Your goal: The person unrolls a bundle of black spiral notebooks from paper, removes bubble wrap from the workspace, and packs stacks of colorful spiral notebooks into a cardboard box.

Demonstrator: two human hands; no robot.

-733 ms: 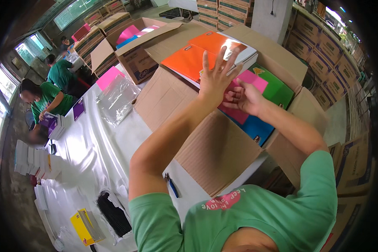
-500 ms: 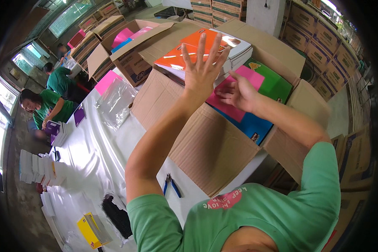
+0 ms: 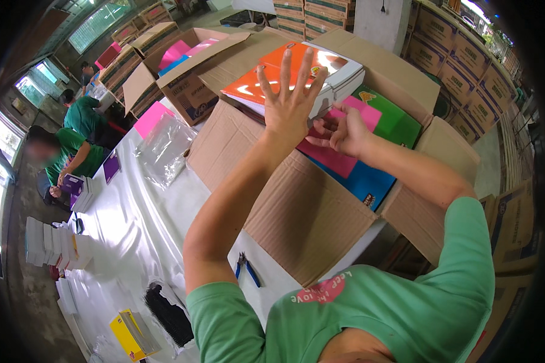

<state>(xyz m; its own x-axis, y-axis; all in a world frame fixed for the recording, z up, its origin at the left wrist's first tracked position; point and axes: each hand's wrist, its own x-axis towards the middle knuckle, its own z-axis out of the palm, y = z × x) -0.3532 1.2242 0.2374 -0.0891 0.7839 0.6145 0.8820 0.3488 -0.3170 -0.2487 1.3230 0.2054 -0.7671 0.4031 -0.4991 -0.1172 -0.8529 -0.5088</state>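
Observation:
My left hand (image 3: 287, 112) lies with fingers spread on the glossy orange cover of the top notebook (image 3: 242, 83) in a thick stack. My right hand (image 3: 350, 133) is beside that stack, over a pink sheet (image 3: 369, 113); its fingers are bent and apart, with the thumb raised, and nothing shows in its grip. Whether its fingertips touch the stack's edge I cannot tell. Under the pink sheet are a green notebook (image 3: 402, 126) and a blue notebook (image 3: 372, 183). All of these are in an open cardboard box (image 3: 312, 221) with its flaps folded out.
Blue-handled nippers (image 3: 248, 270), a black brush-like thing (image 3: 168, 314) and a yellow notebook stack (image 3: 129, 334) lie on the white-covered table (image 3: 206, 302). Clear plastic (image 3: 163, 148) lies left of the box. Another open carton (image 3: 191, 91) stands behind. People in green work at left.
My right hand has shifted slightly up and left toward the stack, its fingers more bent. My left hand stays spread on the orange cover, almost unmoved.

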